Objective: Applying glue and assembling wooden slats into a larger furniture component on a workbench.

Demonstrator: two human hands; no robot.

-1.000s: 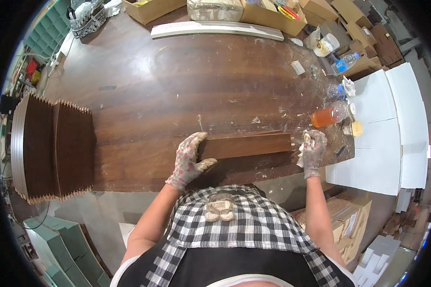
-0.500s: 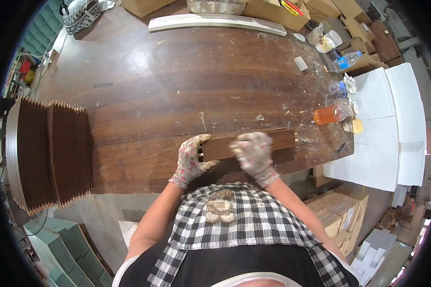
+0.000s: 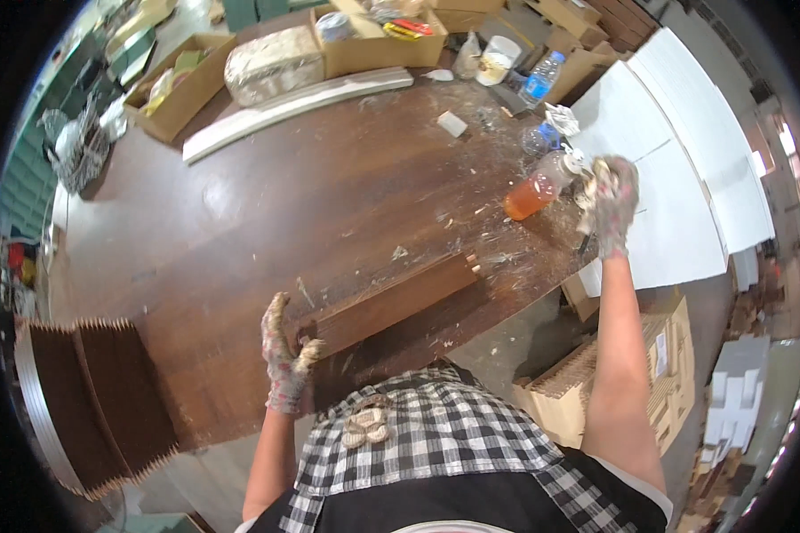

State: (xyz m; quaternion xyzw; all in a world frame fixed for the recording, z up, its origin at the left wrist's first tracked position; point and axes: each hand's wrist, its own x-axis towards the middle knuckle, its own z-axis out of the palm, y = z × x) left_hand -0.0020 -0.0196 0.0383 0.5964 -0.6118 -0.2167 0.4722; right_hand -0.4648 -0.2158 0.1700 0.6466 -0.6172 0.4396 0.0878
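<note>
Right hand [image 3: 612, 197] has left the board [image 3: 391, 303] for the orange bottle [image 3: 533, 191] at 2 o'clock, closure unclear. Left hand [image 3: 284, 360] grips the board's 8 o'clock end; its long axis runs 8–2 on the tabletop [image 3: 240, 213].

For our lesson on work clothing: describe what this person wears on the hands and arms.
Both the left hand and the right hand wear light fabric work gloves, mottled with stains and reddish speckles, ending at the wrist. The forearms are bare, with no sleeves in view. The glove cuffs look pale and ribbed.

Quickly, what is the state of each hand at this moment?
Left hand: closed on the end of the brown wooden strip.
Right hand: at the orange liquid bottle; the grip cannot be told.
</note>
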